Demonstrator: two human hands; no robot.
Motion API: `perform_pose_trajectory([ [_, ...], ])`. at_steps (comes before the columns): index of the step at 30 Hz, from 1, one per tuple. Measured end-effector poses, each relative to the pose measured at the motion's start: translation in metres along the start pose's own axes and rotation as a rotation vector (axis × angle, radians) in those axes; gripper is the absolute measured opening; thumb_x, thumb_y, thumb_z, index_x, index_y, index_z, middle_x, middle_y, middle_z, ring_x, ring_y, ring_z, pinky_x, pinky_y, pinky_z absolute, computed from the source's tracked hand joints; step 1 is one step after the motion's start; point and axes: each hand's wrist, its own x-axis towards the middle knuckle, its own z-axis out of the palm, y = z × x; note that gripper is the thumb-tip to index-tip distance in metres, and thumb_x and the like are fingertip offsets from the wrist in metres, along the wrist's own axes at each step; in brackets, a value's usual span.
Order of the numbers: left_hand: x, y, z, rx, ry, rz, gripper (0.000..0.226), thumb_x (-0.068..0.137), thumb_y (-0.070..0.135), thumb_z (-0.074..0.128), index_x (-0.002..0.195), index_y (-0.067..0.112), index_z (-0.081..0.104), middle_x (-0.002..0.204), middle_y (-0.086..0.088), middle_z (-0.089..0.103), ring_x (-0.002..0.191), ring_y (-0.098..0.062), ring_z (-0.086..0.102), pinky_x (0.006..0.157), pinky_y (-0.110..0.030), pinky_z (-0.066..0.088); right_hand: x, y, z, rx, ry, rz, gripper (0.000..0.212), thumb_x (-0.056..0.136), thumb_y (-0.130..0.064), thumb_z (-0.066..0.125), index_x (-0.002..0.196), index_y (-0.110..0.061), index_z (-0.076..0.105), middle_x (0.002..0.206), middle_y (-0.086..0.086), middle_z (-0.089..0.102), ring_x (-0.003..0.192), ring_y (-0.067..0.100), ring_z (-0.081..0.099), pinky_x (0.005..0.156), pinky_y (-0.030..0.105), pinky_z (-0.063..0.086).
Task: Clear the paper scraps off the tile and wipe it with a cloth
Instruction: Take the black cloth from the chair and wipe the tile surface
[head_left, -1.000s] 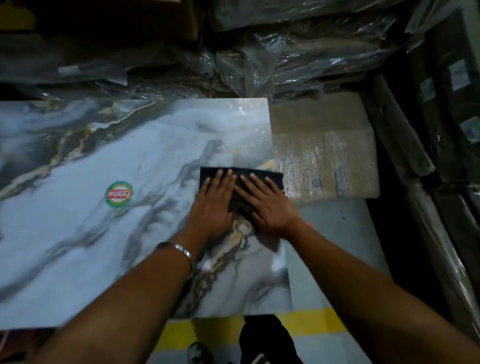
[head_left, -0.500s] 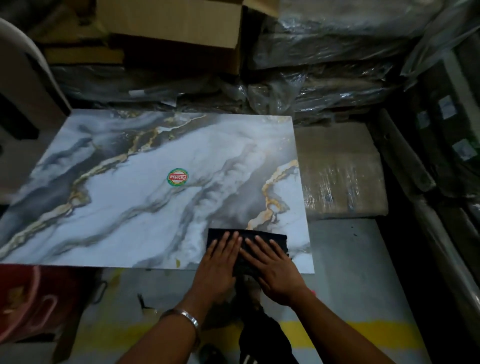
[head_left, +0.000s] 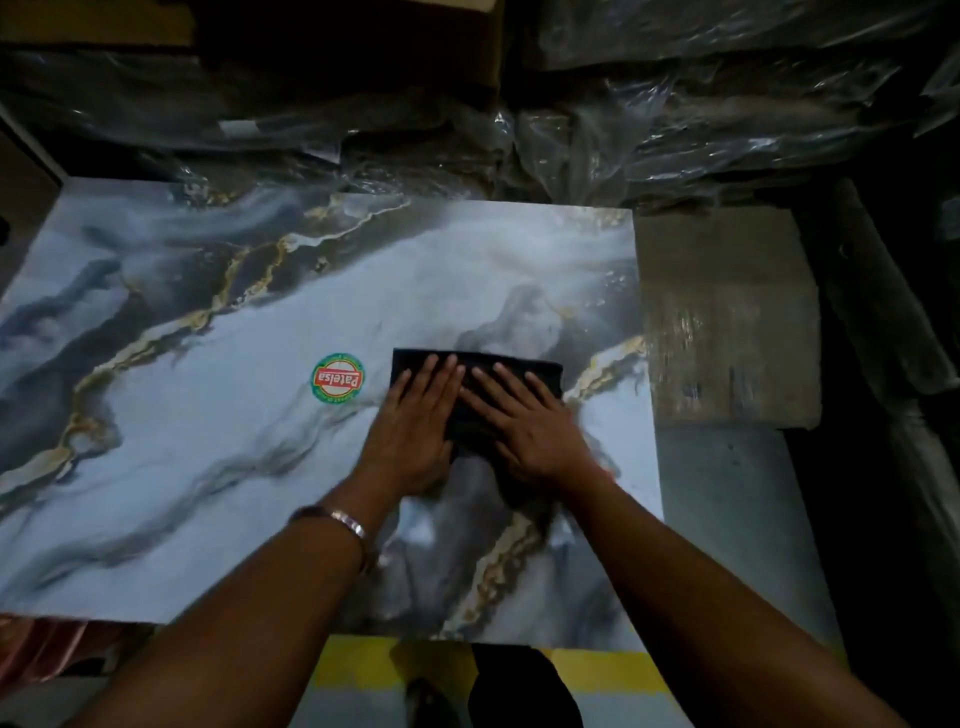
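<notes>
A large glossy marble-patterned tile (head_left: 218, 415) with grey and gold veins lies flat before me. A folded black cloth (head_left: 524, 371) lies on its right half. My left hand (head_left: 415, 421) and my right hand (head_left: 530, 426) press flat on the cloth side by side, fingers straight and pointing away from me. A round green and red sticker (head_left: 337, 378) sits on the tile just left of the cloth. No paper scraps show on the tile.
Plastic-wrapped bundles (head_left: 649, 119) are stacked behind the tile. A wrapped cardboard slab (head_left: 727, 322) lies against the tile's right edge. Grey floor (head_left: 727, 519) with a yellow stripe (head_left: 353, 670) runs along the near side. A silver bracelet (head_left: 343, 519) circles my left wrist.
Both hands have pushed the cloth away from the tile's near edge toward its middle, close to the sticker. My view has tilted down closer over the tile.
</notes>
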Motion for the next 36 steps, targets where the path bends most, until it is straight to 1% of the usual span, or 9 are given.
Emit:
perform_pose_trajectory([
  [7, 0.167, -0.101, -0.025, 0.033, -0.001, 0.028, 0.088, 0.084, 0.044, 0.032, 0.162, 0.006, 0.022, 0.171, -0.014, 0.019, 0.158, -0.035, 0.018, 0.124, -0.054, 0.019, 0.163, 0.098, -0.019, -0.051, 0.077, 0.033, 0.065, 0.102, -0.056, 0.029, 0.164, -0.037, 0.027, 0.172, -0.005, 0.025, 0.160, 0.020, 0.021, 0.127, 0.047, 0.019],
  [10, 0.224, -0.131, -0.040, -0.008, -0.034, -0.021, 0.090, 0.084, 0.049, 0.026, 0.164, 0.009, 0.015, 0.172, -0.011, 0.013, 0.159, -0.032, 0.012, 0.125, -0.053, 0.015, 0.220, 0.128, -0.032, -0.024, 0.053, 0.028, 0.066, 0.102, -0.059, 0.025, 0.164, -0.038, 0.024, 0.173, -0.004, 0.023, 0.160, 0.021, 0.020, 0.126, 0.046, 0.017],
  [14, 0.268, -0.158, -0.053, -0.049, -0.054, -0.052, 0.085, 0.093, 0.051, 0.030, 0.164, 0.011, 0.009, 0.173, -0.012, 0.011, 0.159, -0.032, 0.008, 0.127, -0.053, 0.010, 0.268, 0.153, -0.041, -0.022, 0.038, 0.030, 0.066, 0.103, -0.062, 0.020, 0.165, -0.038, 0.020, 0.174, -0.004, 0.018, 0.161, 0.022, 0.017, 0.127, 0.047, 0.016],
  [17, 0.275, -0.163, -0.056, -0.042, -0.048, -0.061, 0.085, 0.093, 0.055, 0.028, 0.163, 0.010, 0.010, 0.171, -0.014, 0.017, 0.158, -0.034, 0.013, 0.127, -0.054, 0.012, 0.277, 0.155, -0.043, -0.003, 0.011, 0.024, 0.065, 0.106, -0.059, 0.025, 0.166, -0.036, 0.018, 0.175, 0.000, 0.017, 0.161, 0.026, 0.017, 0.127, 0.048, 0.015],
  [22, 0.240, -0.143, -0.052, -0.054, -0.043, -0.101, 0.084, 0.093, 0.050, 0.028, 0.165, 0.012, 0.008, 0.173, -0.009, 0.007, 0.160, -0.030, 0.004, 0.128, -0.053, 0.010, 0.247, 0.128, -0.038, -0.021, 0.024, 0.048, 0.070, 0.100, -0.059, 0.017, 0.165, -0.034, 0.021, 0.174, 0.000, 0.019, 0.161, 0.025, 0.017, 0.128, 0.050, 0.015],
  [24, 0.208, -0.132, -0.048, -0.044, -0.044, -0.109, 0.086, 0.090, 0.049, 0.028, 0.165, 0.012, 0.009, 0.173, -0.009, 0.007, 0.160, -0.030, 0.005, 0.128, -0.053, 0.011, 0.225, 0.108, -0.031, -0.022, 0.043, 0.033, 0.069, 0.100, -0.058, 0.025, 0.165, -0.035, 0.026, 0.173, -0.001, 0.023, 0.160, 0.025, 0.021, 0.127, 0.050, 0.018],
  [28, 0.121, -0.106, -0.038, -0.042, -0.037, -0.121, 0.089, 0.085, 0.045, 0.034, 0.165, 0.010, 0.012, 0.173, -0.010, 0.010, 0.160, -0.031, 0.008, 0.128, -0.053, 0.014, 0.167, 0.052, -0.021, 0.004, 0.005, -0.007, 0.068, 0.101, -0.055, 0.025, 0.166, -0.035, 0.020, 0.174, -0.002, 0.017, 0.162, 0.024, 0.014, 0.129, 0.050, 0.014],
  [31, 0.048, -0.085, -0.027, -0.037, -0.049, -0.115, 0.094, 0.081, 0.042, 0.043, 0.164, 0.009, 0.015, 0.173, -0.010, 0.010, 0.160, -0.031, 0.009, 0.127, -0.051, 0.015, 0.115, -0.002, -0.009, 0.027, -0.013, -0.012, 0.069, 0.101, -0.052, 0.034, 0.166, -0.034, 0.021, 0.175, -0.001, 0.016, 0.162, 0.025, 0.013, 0.129, 0.053, 0.015],
  [36, -0.079, -0.047, -0.008, -0.035, -0.061, -0.124, 0.095, 0.079, 0.043, 0.042, 0.164, 0.008, 0.017, 0.173, -0.009, 0.012, 0.160, -0.031, 0.009, 0.126, -0.053, 0.021, 0.022, -0.095, 0.011, 0.047, -0.013, -0.023, 0.072, 0.100, -0.049, 0.040, 0.166, -0.034, 0.018, 0.175, -0.002, 0.013, 0.163, 0.024, 0.007, 0.129, 0.053, 0.016],
])
